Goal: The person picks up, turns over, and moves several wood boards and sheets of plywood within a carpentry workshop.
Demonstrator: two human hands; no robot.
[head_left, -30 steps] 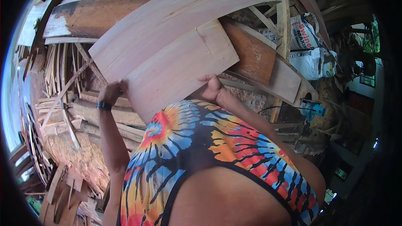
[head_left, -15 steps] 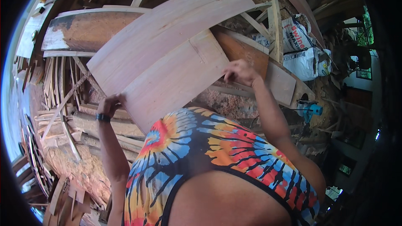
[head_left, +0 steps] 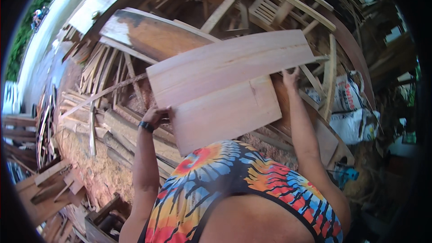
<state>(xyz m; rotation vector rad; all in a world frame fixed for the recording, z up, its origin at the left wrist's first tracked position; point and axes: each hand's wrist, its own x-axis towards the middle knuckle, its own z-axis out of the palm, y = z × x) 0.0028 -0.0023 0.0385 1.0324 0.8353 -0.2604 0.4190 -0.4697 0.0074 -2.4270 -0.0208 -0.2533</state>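
Note:
Two pale pinkish wooden boards lie side by side in front of me, their long edges meeting along a seam. The farther board [head_left: 234, 63] is longer, with a curved far edge; the nearer board [head_left: 229, 114] is shorter and has a small crack near its right end. At the left ends, close to the seam, my left hand [head_left: 155, 116], with a dark wristband, is closed on the nearer board's edge. My right hand [head_left: 291, 80] is at the farther board's near edge, toward its right end, thumb and fingers apart. Its contact with the wood is hard to make out.
A brown-stained wooden panel [head_left: 157, 38] with white patches lies behind the boards. Thin strips and offcuts [head_left: 101, 74] crowd the left. White printed sacks [head_left: 348, 123] stand at right, near a blue power tool [head_left: 345, 176]. Slatted wooden frames [head_left: 270, 6] stand at the back.
My right hand has moved from the nearer board's right end up to the farther board's near edge, its fingers spreading. My left hand stays at the left edge. The whole view has shifted and tilted.

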